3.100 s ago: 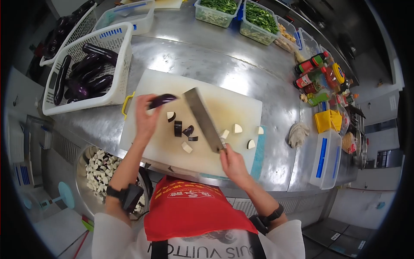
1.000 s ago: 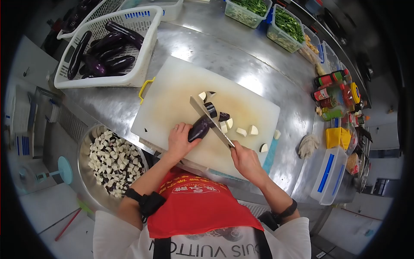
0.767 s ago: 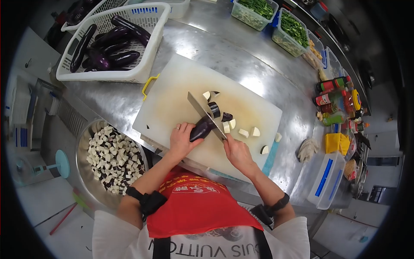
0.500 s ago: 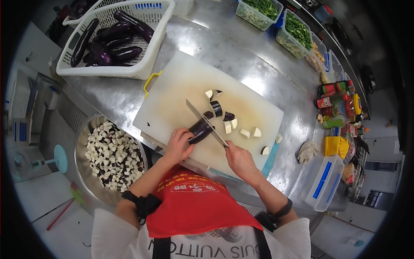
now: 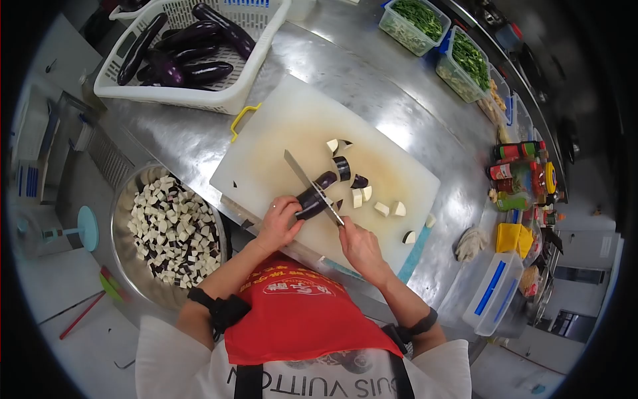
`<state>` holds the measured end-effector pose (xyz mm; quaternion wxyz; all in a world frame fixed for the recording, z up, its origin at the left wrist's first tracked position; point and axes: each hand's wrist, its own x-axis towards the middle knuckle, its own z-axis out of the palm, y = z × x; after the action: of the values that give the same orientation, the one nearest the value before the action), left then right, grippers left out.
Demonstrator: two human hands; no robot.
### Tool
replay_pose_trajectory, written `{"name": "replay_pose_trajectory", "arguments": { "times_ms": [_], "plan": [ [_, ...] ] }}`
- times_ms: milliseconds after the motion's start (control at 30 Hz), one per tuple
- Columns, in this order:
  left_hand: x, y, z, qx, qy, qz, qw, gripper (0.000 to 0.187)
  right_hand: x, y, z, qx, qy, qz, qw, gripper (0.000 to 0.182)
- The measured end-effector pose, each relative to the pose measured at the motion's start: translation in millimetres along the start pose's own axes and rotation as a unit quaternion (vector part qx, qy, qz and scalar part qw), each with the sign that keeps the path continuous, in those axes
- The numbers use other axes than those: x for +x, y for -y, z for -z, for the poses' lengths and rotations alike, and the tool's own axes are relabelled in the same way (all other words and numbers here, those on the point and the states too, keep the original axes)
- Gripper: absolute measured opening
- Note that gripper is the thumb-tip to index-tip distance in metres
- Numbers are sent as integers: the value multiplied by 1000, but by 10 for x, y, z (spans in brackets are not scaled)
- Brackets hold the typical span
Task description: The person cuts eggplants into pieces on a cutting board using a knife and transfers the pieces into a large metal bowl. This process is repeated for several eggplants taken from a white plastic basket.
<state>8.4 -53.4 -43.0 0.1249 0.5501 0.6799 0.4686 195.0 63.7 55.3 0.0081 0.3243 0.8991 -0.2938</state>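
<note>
On the white cutting board (image 5: 266, 143) lies a partly cut eggplant (image 5: 311, 203). My left hand (image 5: 280, 223) is closed round its near-left end. My right hand (image 5: 361, 247) grips the handle of a knife (image 5: 302, 175), whose blade crosses the eggplant at a slant. Beyond and to the right of the knife are a dark-skinned chunk (image 5: 341, 168), a pale wedge (image 5: 332, 145) and several other cut pieces, one of them (image 5: 409, 237) near the board's right edge.
Whole eggplants fill a white basket (image 5: 229, 100) at upper left. A steel bowl (image 5: 123, 246) of diced eggplant stands lower left. Tubs of chopped greens (image 5: 470, 60), sauce bottles (image 5: 515, 169), a crumpled cloth (image 5: 471, 244) and a lidded plastic box (image 5: 493, 296) line the right.
The view has shifted slightly. My right hand and the knife have moved left relative to the board, towards my left hand, and a small dark piece now shows right of the blade.
</note>
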Motion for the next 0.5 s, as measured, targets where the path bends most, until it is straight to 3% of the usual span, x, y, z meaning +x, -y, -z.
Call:
{"name": "replay_pose_trajectory", "arguments": {
  "times_ms": [500],
  "plan": [
    [-46,38,106,0,-4,-7,1000,29,-20,146,56,30,-4,5,1000,16]
  ]
}}
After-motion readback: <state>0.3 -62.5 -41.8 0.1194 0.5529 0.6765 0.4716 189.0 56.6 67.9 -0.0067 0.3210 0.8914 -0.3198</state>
